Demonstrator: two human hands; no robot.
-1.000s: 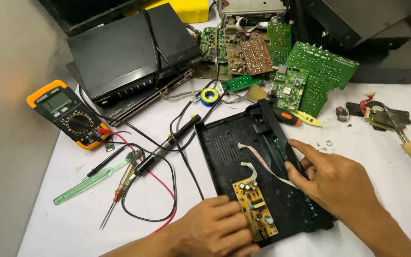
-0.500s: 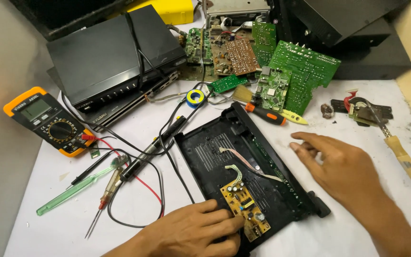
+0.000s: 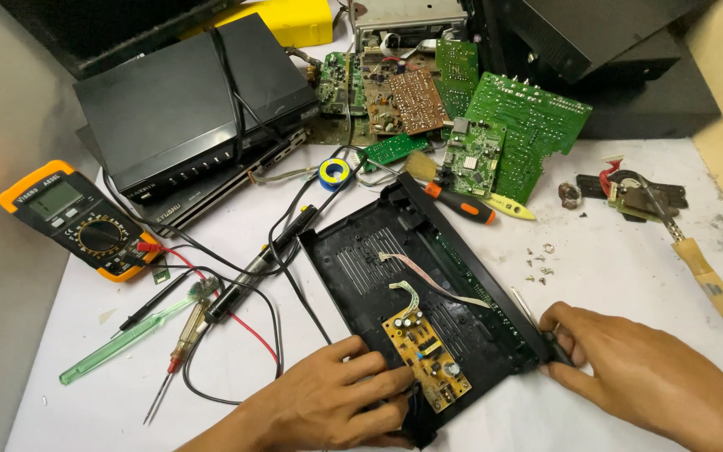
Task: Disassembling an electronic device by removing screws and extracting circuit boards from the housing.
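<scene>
Multimeter (image 3: 77,219), orange/black, far left on the white bench (image 3: 629,276); green probe (image 3: 123,341) and screwdriver (image 3: 184,356) beside it. Centre: open black plastic chassis (image 3: 378,259), lying flat and skewed, w/ small yellow PSU board (image 3: 426,360) in its near corner. Left hand (image 3: 328,406) fingers spread, pressing chassis edge next to board. Right hand (image 3: 654,377) pinching chassis far-right corner. Judgement: shell light, thin, flexes; board fragile. Grip by rims, not components or ribbon cable (image 3: 428,280).
</scene>
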